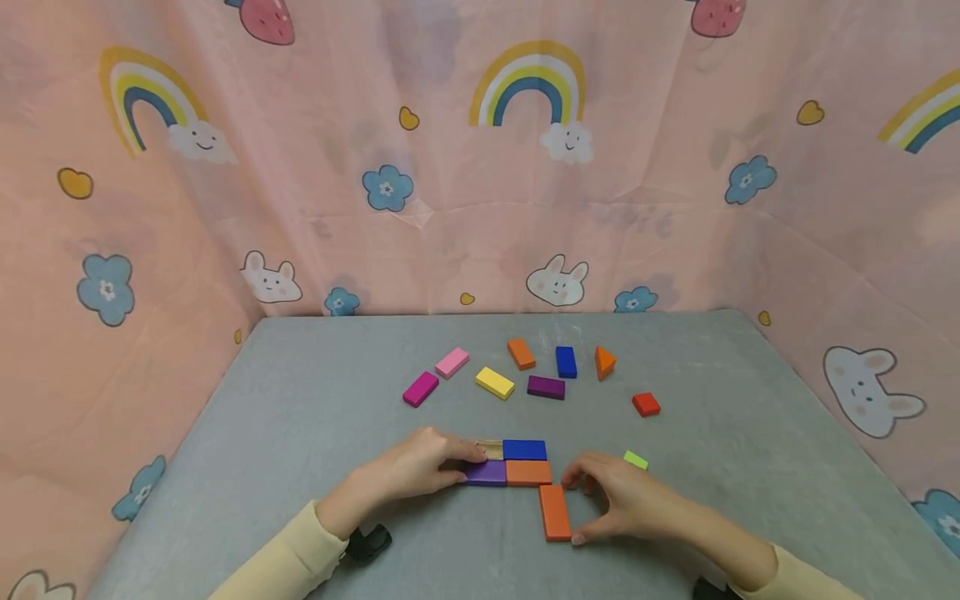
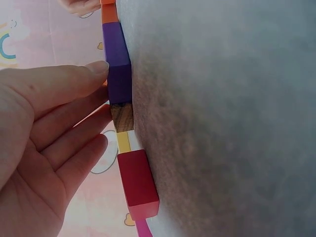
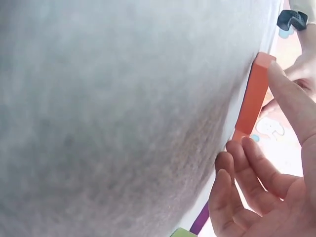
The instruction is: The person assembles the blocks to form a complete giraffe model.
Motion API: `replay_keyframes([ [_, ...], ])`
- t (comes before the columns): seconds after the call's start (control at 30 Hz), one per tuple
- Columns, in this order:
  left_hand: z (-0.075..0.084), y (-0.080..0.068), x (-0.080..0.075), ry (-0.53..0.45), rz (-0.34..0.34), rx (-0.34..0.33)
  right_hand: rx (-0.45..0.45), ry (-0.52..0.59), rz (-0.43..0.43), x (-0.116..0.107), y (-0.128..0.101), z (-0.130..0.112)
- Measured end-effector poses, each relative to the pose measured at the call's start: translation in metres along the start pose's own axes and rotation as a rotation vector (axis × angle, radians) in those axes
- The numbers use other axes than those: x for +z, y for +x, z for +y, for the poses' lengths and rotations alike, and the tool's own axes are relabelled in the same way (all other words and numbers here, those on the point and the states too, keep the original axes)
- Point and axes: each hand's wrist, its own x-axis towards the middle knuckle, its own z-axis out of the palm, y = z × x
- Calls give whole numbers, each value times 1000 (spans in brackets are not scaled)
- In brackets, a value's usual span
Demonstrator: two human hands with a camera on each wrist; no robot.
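1. Long orange wooden block (image 1: 555, 512) lay flat on the grey felt tabletop (image 1: 300, 433), at 6 o'clock of the joined cluster.
2. Right hand (image 1: 626, 500) grasped it, thumb at the near end, fingers at the far end.
3. Left hand (image 1: 420, 467) lay released, straight fingers pressing the purple wooden block (image 1: 486, 472).
4. Risk: a skewed push could knock the short orange block (image 1: 528, 472) out of line.
5. Loose blocks sat well apart at 12 o'clock.

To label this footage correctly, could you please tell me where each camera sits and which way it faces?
Head: above, looking down at the grey table; both hands and sleeves show.
Left wrist: beside the left hand, fingers touching the purple block.
Right wrist: beside the right hand, thumb and fingers bracketing the orange block.
Shared: head and right-wrist views both show that orange block.
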Motion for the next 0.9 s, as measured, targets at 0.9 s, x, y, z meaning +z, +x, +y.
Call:
replay_keyframes([
  [0.9,-2,-1,2,11,11,6,21,-80,28,3,5,-7],
])
